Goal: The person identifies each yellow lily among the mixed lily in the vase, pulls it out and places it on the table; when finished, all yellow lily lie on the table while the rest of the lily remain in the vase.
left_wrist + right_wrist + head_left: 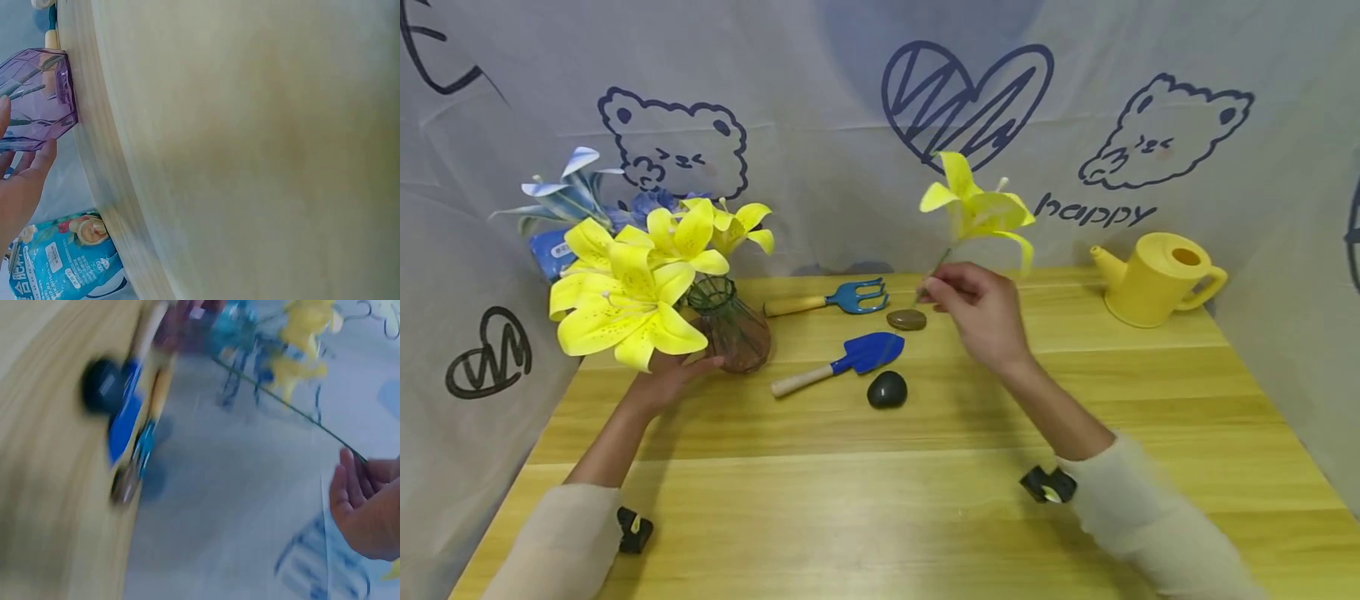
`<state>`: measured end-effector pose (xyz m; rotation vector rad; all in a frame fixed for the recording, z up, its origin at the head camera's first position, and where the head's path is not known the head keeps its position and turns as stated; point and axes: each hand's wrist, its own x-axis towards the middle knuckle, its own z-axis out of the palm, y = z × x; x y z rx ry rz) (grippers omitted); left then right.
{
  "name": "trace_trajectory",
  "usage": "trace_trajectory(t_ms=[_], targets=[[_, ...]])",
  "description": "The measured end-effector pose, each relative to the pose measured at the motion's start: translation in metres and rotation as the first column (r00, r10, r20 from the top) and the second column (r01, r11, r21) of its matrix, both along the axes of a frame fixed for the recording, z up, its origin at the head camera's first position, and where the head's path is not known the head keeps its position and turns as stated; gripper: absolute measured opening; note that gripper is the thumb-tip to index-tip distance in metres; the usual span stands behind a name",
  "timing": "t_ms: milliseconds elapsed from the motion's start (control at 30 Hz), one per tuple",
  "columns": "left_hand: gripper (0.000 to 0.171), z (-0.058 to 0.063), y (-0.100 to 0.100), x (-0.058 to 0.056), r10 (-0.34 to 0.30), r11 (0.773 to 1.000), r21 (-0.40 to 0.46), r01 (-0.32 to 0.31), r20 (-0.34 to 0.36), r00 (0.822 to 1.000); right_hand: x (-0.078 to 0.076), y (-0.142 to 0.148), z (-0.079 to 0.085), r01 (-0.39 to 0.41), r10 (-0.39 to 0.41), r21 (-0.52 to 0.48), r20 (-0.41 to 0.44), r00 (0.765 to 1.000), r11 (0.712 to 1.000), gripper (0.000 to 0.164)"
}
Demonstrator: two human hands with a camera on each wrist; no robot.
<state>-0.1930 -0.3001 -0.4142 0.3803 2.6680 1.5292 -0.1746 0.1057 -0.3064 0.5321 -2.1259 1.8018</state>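
My right hand (983, 315) pinches the thin green stem (294, 411) of a yellow lily (981, 210), raised above the back of the table. Its bloom points up, and the stem slants down toward the left. At the left, my left hand (664, 382) holds a pinkish-purple glass vase (741, 337) low on its side. In the left wrist view, thumb and fingers lie on either side of the faceted vase (47, 103). Several yellow lilies (625, 296) and a blue lily (568, 196) spread from the vase, covering part of the left hand.
Between the hands lie a blue hand fork (856, 297), a blue trowel (872, 352), a brown stone (907, 319) and a black stone (887, 390). A yellow watering can (1152, 279) stands back right. Behind the flowers is a blue packet (550, 254); a printed cloth (820, 192) hangs behind.
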Motion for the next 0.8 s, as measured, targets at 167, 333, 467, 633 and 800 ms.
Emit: trace_trajectory(t_ms=[167,333,467,633,800], targets=[[0.068,0.003,-0.002,0.001,0.0,0.997,-0.072,-0.002,-0.019,1.0,0.022,0.083,-0.021,0.077,-0.108,0.22,0.13,0.986,0.972,0.021],[0.068,0.006,-0.004,0.0,-0.008,0.999,-0.046,0.007,-0.025,1.0,0.041,0.15,-0.045,0.101,-0.224,0.441,0.237,0.945,0.892,0.029],[0.065,0.007,-0.003,-0.001,-0.026,1.0,0.006,0.026,-0.044,0.999,0.053,0.187,-0.06,0.018,-0.215,0.581,0.272,0.938,0.813,0.029],[0.061,0.004,-0.002,-0.002,-0.03,0.999,0.021,0.031,-0.056,0.998,0.062,0.213,-0.075,-0.068,-0.2,0.65,0.329,0.923,0.757,0.032],[0.063,0.0,-0.002,-0.003,-0.03,0.999,-0.014,0.029,-0.041,0.999,0.066,0.226,-0.093,-0.084,-0.244,0.666,0.384,0.89,0.741,0.033]])
